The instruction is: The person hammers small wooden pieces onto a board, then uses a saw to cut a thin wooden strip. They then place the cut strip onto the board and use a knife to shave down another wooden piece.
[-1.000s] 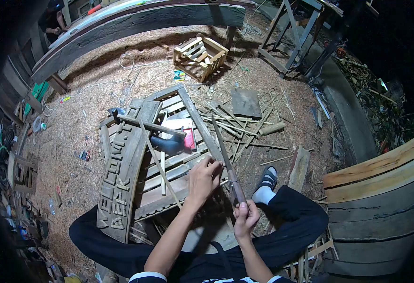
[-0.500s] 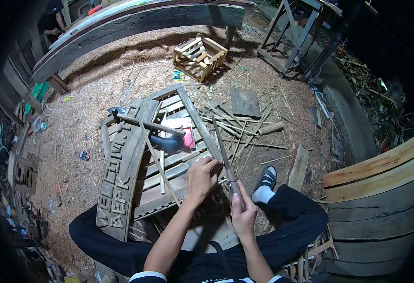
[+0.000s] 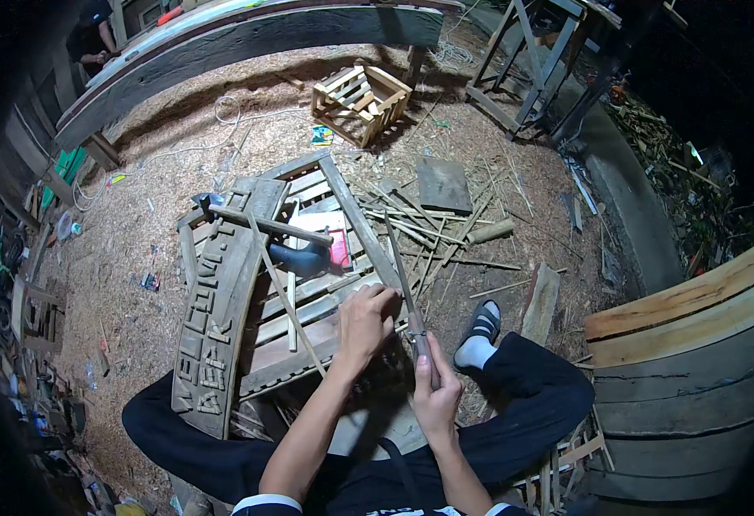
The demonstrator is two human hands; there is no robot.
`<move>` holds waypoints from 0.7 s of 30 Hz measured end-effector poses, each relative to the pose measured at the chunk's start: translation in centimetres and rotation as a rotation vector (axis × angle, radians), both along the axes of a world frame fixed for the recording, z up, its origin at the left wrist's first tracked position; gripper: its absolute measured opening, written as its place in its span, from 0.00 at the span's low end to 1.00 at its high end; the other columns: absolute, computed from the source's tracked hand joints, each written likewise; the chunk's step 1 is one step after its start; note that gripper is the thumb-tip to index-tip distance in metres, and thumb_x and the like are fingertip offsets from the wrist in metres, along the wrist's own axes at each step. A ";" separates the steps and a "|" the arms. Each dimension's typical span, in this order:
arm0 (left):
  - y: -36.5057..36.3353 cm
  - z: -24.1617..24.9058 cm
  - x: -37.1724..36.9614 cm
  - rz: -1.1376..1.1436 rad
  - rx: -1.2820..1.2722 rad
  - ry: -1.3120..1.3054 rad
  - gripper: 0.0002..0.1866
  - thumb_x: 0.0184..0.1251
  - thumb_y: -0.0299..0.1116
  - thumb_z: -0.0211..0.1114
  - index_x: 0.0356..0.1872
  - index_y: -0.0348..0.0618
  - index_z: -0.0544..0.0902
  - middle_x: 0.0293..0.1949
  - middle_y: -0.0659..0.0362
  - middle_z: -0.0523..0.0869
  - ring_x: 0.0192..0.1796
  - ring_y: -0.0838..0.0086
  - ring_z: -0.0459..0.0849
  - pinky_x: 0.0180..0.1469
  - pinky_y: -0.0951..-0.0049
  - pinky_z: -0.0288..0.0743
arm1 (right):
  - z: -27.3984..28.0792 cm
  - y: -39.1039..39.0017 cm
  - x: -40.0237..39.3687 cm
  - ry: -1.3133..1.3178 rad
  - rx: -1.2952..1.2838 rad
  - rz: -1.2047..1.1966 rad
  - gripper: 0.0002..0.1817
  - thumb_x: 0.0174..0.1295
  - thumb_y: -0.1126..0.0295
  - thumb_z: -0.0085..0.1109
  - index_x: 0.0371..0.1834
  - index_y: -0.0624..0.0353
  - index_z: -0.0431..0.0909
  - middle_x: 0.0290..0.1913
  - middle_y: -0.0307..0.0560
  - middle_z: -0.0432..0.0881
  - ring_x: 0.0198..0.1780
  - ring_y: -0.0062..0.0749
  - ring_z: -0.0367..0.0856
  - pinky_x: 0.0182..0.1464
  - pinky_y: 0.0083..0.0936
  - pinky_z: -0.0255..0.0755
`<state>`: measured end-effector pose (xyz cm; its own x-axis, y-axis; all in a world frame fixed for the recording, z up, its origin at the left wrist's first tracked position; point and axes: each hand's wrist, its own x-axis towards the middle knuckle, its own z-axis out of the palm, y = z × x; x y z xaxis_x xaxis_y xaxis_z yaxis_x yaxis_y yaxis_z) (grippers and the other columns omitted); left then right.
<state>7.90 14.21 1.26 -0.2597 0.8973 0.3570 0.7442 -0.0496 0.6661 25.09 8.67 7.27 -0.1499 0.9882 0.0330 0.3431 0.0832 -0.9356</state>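
I cannot verify whether the left hand (image 3: 367,323) grips anything: its fingertips are turned from view. The right hand (image 3: 437,397) conceals part of the tool handle (image 3: 421,347). My upper edge crops the co-worker (image 3: 91,34), whose hands (image 3: 99,58) are too small to resolve

A signboard (image 3: 244,267) is lying across a frame's (image 3: 362,225) left side. Sticks (image 3: 407,225) are lying at right, a crate (image 3: 387,112) standing beyond.

woodworking workshop: shavings (image 3: 145,236) underfoot, long workbench (image 3: 248,64), slatted crate (image 3: 384,108).
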 end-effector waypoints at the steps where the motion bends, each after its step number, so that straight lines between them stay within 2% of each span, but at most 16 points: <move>1: 0.1 0.2 -0.1 0.003 -0.005 -0.001 0.20 0.51 0.24 0.70 0.49 0.47 0.90 0.42 0.53 0.89 0.45 0.51 0.86 0.49 0.55 0.80 | 0.0 -0.3 0.1 0.000 0.008 -0.004 0.25 0.80 0.67 0.54 0.73 0.74 0.74 0.67 0.66 0.83 0.69 0.44 0.83 0.70 0.34 0.74; 6: 0.2 -0.2 -0.1 0.017 -0.005 0.003 0.20 0.50 0.24 0.70 0.49 0.46 0.90 0.43 0.52 0.88 0.46 0.51 0.85 0.50 0.54 0.80 | -0.5 -0.5 -0.2 0.041 -0.031 -0.021 0.26 0.80 0.66 0.54 0.73 0.75 0.74 0.67 0.65 0.83 0.67 0.39 0.83 0.69 0.32 0.73; 7: 0.2 0.0 -0.1 0.014 -0.017 -0.006 0.20 0.50 0.24 0.70 0.48 0.46 0.90 0.43 0.52 0.88 0.45 0.51 0.85 0.49 0.54 0.80 | -0.6 -0.7 0.0 0.037 -0.034 -0.027 0.26 0.80 0.66 0.54 0.73 0.75 0.74 0.67 0.65 0.83 0.67 0.39 0.83 0.69 0.32 0.73; 8: 0.1 0.0 -0.1 0.006 -0.083 0.000 0.21 0.49 0.25 0.72 0.49 0.44 0.89 0.46 0.55 0.89 0.50 0.55 0.85 0.54 0.56 0.79 | -0.9 -0.8 0.3 0.038 -0.012 -0.017 0.26 0.80 0.66 0.54 0.73 0.75 0.74 0.67 0.65 0.83 0.67 0.39 0.83 0.69 0.32 0.73; 14: 0.2 -0.1 -0.2 -0.002 -0.072 0.026 0.21 0.49 0.25 0.73 0.49 0.45 0.88 0.46 0.55 0.89 0.50 0.56 0.85 0.56 0.56 0.78 | -0.3 -0.3 0.3 0.023 -0.021 0.005 0.25 0.80 0.68 0.54 0.73 0.74 0.74 0.68 0.65 0.83 0.69 0.40 0.82 0.70 0.32 0.73; 15: 0.1 -0.1 -0.1 -0.004 -0.075 0.024 0.21 0.49 0.25 0.73 0.49 0.45 0.88 0.46 0.55 0.89 0.50 0.56 0.85 0.56 0.56 0.78 | -0.4 -0.2 0.2 0.038 -0.036 0.001 0.25 0.80 0.68 0.54 0.73 0.74 0.74 0.68 0.65 0.83 0.70 0.41 0.81 0.71 0.33 0.72; 17: 0.2 0.1 -0.2 0.016 -0.024 0.002 0.20 0.50 0.23 0.70 0.48 0.46 0.89 0.42 0.53 0.89 0.46 0.51 0.86 0.48 0.54 0.80 | -0.4 -0.7 0.6 0.030 -0.016 0.006 0.25 0.80 0.68 0.54 0.73 0.74 0.74 0.68 0.65 0.83 0.70 0.42 0.81 0.71 0.33 0.72; 21: 0.2 -0.2 -0.1 0.026 0.000 -0.001 0.20 0.49 0.22 0.70 0.48 0.45 0.89 0.42 0.53 0.89 0.46 0.51 0.86 0.49 0.54 0.80 | -0.1 -1.3 0.7 -0.001 -0.005 -0.002 0.24 0.80 0.68 0.54 0.72 0.74 0.75 0.68 0.65 0.83 0.69 0.42 0.82 0.70 0.33 0.73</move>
<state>7.82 14.42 1.10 -0.2832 0.8903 0.3565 0.7443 -0.0304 0.6672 25.80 7.32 7.18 -0.1478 0.9886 0.0273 0.3444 0.0774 -0.9356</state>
